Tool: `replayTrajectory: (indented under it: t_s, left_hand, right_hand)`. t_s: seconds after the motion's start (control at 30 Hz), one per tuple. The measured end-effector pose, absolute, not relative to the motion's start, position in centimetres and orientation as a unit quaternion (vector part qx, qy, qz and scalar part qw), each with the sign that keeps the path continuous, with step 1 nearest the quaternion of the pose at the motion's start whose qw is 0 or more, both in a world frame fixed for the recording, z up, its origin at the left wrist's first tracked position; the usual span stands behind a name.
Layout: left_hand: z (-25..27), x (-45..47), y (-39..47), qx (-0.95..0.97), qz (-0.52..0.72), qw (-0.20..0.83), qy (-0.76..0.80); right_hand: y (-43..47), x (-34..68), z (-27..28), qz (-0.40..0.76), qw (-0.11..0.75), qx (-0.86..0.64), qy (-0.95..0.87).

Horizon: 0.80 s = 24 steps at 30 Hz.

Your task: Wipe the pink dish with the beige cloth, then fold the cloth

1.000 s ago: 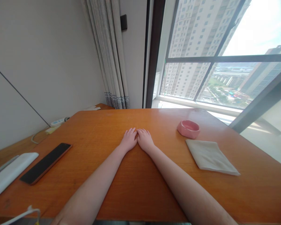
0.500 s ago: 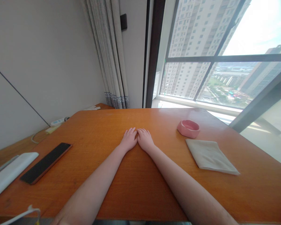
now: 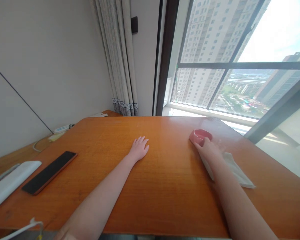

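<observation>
My left hand [image 3: 139, 149] rests flat on the wooden table [image 3: 165, 200], its fingers stretched out and holding nothing. At the near side of a pink bowl [image 3: 193, 136], my right hand [image 3: 209, 150] has its thumb and fingers apart and slightly blurred by motion. Its fingertips overlap the bowl's near rim; whether they touch it I cannot tell. Under my right forearm shows a folded pale grey cloth [image 3: 236, 171], partly covered by the hand and wrist.
To the left lie a dark phone-like slab [image 3: 50, 172] and a white device [image 3: 13, 183]. A white cable [image 3: 22, 229] crosses the near left corner. A power strip [image 3: 62, 129] sits by the wall. Beyond the table's far edge are a curtain [image 3: 117, 60] and a window.
My right hand has left its place beside my left hand and moved right to the pink bowl, over the cloth. My left hand stays where it was.
</observation>
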<state>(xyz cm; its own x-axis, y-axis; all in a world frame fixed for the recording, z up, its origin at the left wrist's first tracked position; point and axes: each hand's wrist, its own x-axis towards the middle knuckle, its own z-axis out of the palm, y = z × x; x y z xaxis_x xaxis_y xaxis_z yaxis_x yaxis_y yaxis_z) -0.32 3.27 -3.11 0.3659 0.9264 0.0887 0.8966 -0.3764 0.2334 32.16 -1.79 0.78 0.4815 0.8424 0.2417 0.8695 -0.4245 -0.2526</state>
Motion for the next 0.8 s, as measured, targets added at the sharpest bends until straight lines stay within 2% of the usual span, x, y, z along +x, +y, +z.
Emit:
replayTrajectory:
  t_s: [0.1, 0.27, 0.43, 0.57, 0.8]
  left_hand:
    - [-3.2, -0.3, 3.3, 0.824, 0.104, 0.073, 0.552]
    - [-3.3, -0.4, 3.5, 0.826, 0.114, 0.077, 0.547]
    - [-2.7, -0.2, 3.0, 0.828, 0.182, 0.078, 0.525]
    - [-1.5, 0.6, 1.7, 0.873, 0.26, 0.049, 0.409]
    - [-0.4, 2.1, 0.2, 0.922, 0.242, 0.044, 0.301]
  right_hand:
    - [-1.5, 33.5, 0.0, 0.02, 0.145, -0.832, -0.535]
    - [-0.5, 32.7, 0.0, -0.022, 0.136, -0.832, -0.537]
    - [-0.6, 29.7, -0.1, -0.017, 0.179, -0.769, -0.613]
    - [-1.1, 25.0, -0.3, 0.028, 0.217, -0.673, -0.707]
    - [-2.3, 20.6, -0.5, 0.105, 0.271, -0.493, -0.82]
